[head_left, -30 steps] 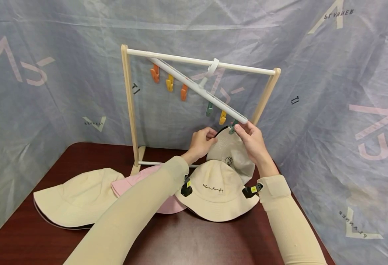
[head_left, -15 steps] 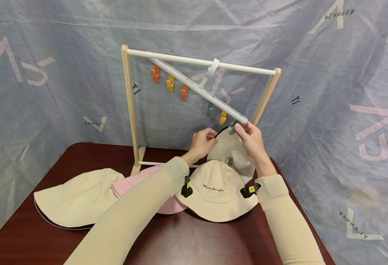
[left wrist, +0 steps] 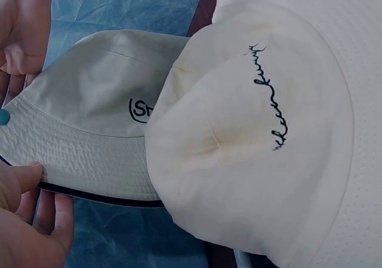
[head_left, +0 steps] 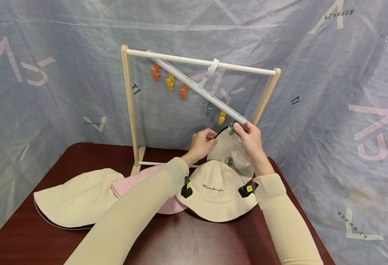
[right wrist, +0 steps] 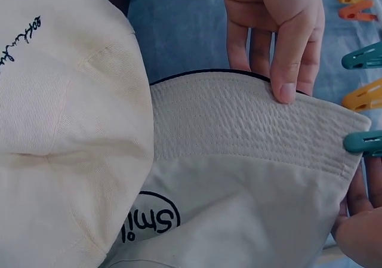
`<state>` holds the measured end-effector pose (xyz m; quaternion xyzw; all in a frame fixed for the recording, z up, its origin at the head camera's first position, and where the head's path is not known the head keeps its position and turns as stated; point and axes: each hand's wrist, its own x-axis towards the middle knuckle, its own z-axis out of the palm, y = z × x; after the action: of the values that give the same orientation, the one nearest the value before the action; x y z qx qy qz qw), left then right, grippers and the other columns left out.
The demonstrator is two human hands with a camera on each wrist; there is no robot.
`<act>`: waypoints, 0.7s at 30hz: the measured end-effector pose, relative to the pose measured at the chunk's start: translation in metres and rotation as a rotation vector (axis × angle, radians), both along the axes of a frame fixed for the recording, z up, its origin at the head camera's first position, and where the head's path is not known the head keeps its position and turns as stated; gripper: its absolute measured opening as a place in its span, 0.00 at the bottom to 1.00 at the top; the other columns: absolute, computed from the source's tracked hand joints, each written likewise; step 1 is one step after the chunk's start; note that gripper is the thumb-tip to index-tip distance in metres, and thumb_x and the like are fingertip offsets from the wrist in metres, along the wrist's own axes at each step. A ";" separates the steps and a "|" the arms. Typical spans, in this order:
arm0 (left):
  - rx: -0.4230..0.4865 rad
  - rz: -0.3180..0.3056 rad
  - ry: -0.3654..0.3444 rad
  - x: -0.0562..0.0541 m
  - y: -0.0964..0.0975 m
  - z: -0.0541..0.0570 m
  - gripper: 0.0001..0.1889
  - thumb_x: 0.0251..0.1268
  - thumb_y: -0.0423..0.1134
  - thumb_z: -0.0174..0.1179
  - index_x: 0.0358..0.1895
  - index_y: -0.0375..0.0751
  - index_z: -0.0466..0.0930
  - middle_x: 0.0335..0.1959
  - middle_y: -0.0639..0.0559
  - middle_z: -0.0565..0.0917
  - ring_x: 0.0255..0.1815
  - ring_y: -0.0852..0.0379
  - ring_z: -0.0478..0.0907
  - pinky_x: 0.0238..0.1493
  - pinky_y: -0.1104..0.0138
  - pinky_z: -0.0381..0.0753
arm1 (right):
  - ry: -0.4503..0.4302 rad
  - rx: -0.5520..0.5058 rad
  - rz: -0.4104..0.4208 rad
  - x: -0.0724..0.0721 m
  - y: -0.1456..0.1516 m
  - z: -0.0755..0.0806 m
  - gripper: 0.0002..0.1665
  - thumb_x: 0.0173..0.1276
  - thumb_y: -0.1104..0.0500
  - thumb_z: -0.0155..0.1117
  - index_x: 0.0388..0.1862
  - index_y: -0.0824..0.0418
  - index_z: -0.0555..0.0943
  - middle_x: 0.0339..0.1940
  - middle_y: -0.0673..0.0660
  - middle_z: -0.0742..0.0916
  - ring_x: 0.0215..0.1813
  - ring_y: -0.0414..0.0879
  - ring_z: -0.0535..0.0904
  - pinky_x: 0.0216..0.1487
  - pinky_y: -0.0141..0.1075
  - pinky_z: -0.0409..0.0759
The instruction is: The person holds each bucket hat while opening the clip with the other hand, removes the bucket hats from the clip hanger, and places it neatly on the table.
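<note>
My left hand (head_left: pixel 202 142) pinches the dark-edged brim of a light grey bucket hat (right wrist: pixel 239 196), thumb on the near face and fingers behind. A "Smil..." print shows on its crown. Up at the brim's right corner, my right hand (head_left: pixel 252 141) grips a green clothespin (head_left: pixel 232 129) under the low end of a white clip hanger (head_left: pixel 184 78). The clothespin's tip overlaps the brim corner in the right wrist view. A cream bucket hat (head_left: pixel 218 187) with black script lettering stands in front and covers part of the grey one.
The hanger hooks over the top bar (head_left: pixel 167 57) of a wooden rack and slants down to the right. Orange (head_left: pixel 184 92), yellow (head_left: pixel 222 117) and green clothespins hang along it. A pink hat (head_left: pixel 174 204) and stacked cream hats (head_left: pixel 81 198) lie left on the dark red table (head_left: pixel 194 243).
The hanger's low end and its clothespins have shifted slightly left. My right wrist has drifted a little left with them. The left hand and the hats stay where they were.
</note>
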<state>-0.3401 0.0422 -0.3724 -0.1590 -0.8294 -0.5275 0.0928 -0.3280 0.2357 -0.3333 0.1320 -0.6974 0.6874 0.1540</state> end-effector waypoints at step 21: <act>-0.001 0.006 0.006 0.003 0.003 0.002 0.08 0.77 0.38 0.67 0.54 0.44 0.86 0.49 0.50 0.89 0.49 0.54 0.87 0.52 0.62 0.86 | 0.054 0.031 -0.172 -0.001 -0.007 0.001 0.10 0.78 0.59 0.69 0.48 0.66 0.85 0.34 0.43 0.88 0.39 0.34 0.80 0.41 0.25 0.76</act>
<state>-0.3375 0.0456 -0.3706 -0.1581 -0.8299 -0.5262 0.0969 -0.3294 0.2290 -0.3323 0.0924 -0.7121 0.6570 0.2295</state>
